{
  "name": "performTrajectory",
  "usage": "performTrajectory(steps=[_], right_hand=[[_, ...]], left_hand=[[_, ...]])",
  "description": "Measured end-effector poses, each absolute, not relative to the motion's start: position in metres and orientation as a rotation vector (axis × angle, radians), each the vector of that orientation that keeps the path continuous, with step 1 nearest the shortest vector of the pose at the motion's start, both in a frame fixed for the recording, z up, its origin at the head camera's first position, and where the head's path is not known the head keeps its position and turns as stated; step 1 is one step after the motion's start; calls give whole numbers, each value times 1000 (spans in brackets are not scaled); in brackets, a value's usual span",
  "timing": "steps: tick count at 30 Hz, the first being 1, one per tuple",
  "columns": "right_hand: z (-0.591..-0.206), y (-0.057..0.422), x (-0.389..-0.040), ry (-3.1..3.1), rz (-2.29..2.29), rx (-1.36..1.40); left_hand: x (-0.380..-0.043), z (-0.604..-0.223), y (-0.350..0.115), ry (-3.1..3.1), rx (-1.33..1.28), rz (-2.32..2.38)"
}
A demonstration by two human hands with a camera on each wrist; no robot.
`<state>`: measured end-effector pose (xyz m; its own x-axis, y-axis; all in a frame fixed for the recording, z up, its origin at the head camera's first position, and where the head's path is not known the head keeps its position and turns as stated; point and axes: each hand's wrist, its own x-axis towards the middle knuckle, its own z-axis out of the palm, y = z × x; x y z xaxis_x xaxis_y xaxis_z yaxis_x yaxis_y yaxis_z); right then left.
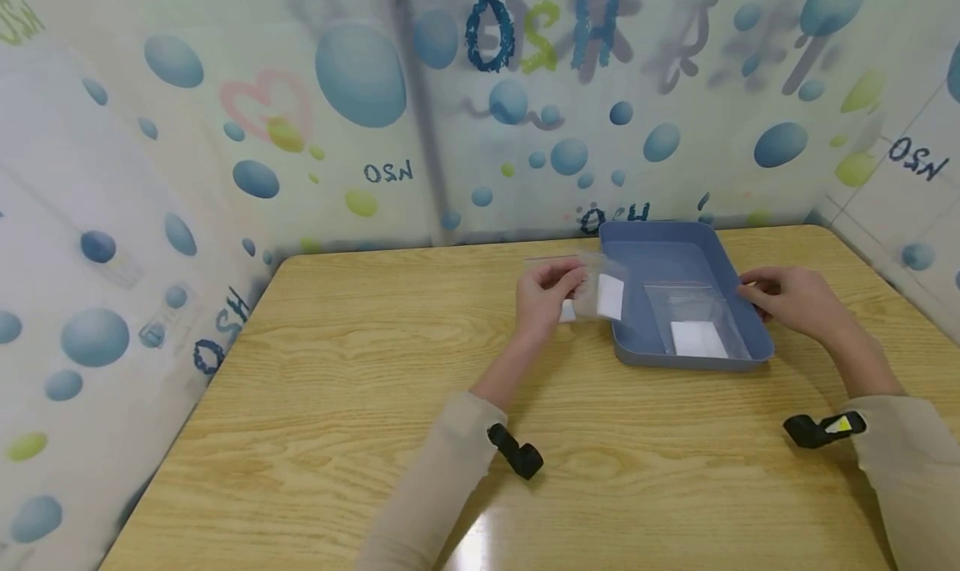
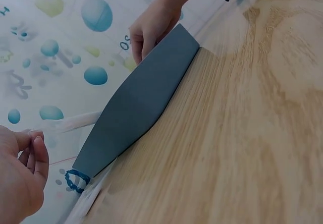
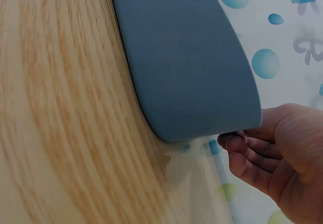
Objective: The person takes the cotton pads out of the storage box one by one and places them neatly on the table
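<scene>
My left hand (image 1: 546, 294) pinches a clear zip bag (image 1: 610, 296) with a white piece inside, up by the tray's left wall. In the left wrist view the pinched bag (image 2: 75, 122) stretches from the fingertips toward the tray. Partly hidden by this hand, another clear bag (image 1: 567, 311) lies on the table beside the tray. At the right side, my right hand (image 1: 798, 300) grips the rim of the blue-grey tray (image 1: 660, 360), its fingers (image 3: 247, 166) curled at the outer wall. Inside the tray's near part sits a zip bag (image 1: 697, 338) with a white piece.
The wooden table (image 1: 375, 338) reaches back to a patterned wall covering (image 1: 450, 137), with the tray close to its far edge. Black wrist cameras (image 1: 517, 454) sit on both sleeves.
</scene>
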<state>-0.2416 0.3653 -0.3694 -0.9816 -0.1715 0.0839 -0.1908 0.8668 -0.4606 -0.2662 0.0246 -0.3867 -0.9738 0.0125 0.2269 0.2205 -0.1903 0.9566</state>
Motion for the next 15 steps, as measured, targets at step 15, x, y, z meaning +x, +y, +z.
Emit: performTrajectory(steps=[15], right_hand=[[-369, 363, -241, -2999, 761, 268]], left_hand=[[-271, -383, -6, -1945, -194, -2272]])
